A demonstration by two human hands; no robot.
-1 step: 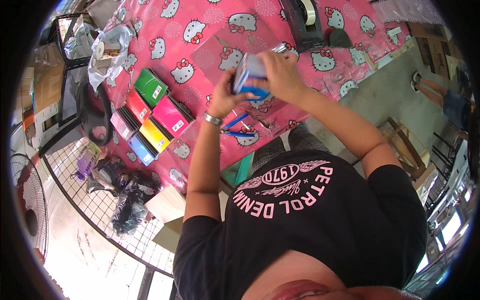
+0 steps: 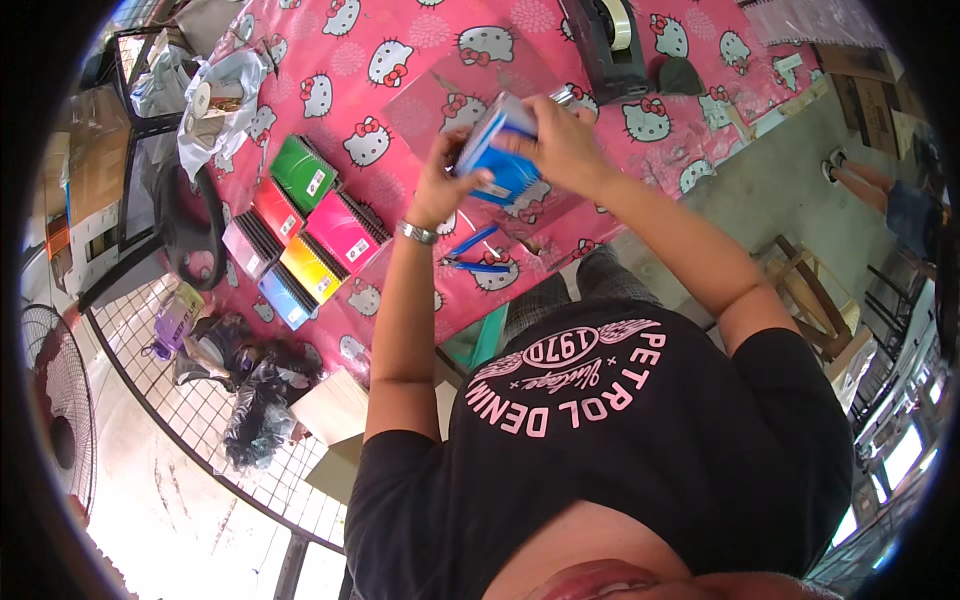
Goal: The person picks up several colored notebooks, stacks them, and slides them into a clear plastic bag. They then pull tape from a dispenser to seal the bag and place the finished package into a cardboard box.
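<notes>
Pink-covered desk (image 2: 350,100) spans the upper frame, where left-hand (image 2: 445,188) and right-hand (image 2: 560,145) fingers (image 2: 515,147) hold blue-covered notebooks (image 2: 516,178) that uneven pressure could send sliding apart.

"How many notebook stacks (image 2: 341,232) are on that pink table (image 2: 345,75)?"

"Six from where I'm standing, in six colours."

"And being held?"

"One blue bundle (image 2: 510,168), between two hands, one left hand (image 2: 440,185) and one right hand (image 2: 562,143). Can't count the pieces in it."

"What else?"

"Two blue handles (image 2: 472,241), one tape dispenser (image 2: 603,60), one metal wristband (image 2: 417,233), one fan (image 2: 62,440)."
</notes>
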